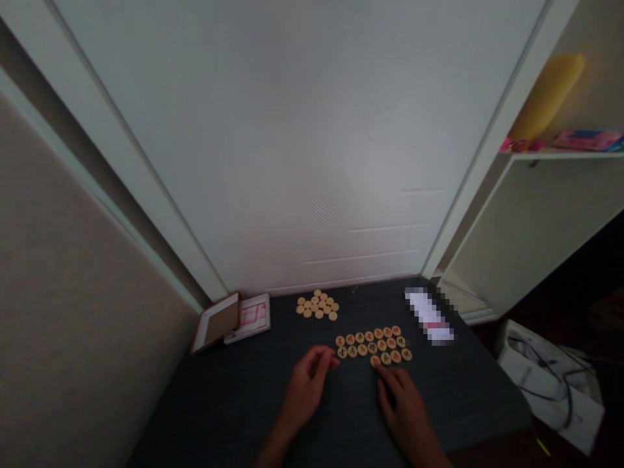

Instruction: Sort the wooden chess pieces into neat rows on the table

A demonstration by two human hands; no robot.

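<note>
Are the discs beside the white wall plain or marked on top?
Plain: the far discs show no characters, unlike the rowed discs.

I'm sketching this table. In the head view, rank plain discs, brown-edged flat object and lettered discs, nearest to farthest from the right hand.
1. Lettered discs: ahead of the right hand, one at its fingertip.
2. Plain discs: farther back, to the left.
3. Brown-edged flat object: far left.

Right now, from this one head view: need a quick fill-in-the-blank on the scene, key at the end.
1. The person's ____ hand has its index fingertip on a marked disc.
2. The marked discs lie in ____ rows.
3. In the picture, the pile of plain-faced discs lies to the ____ of those rows.
4. The large item on the shelf is coloured ____.

Missing words: right; three; left; yellow.
</note>
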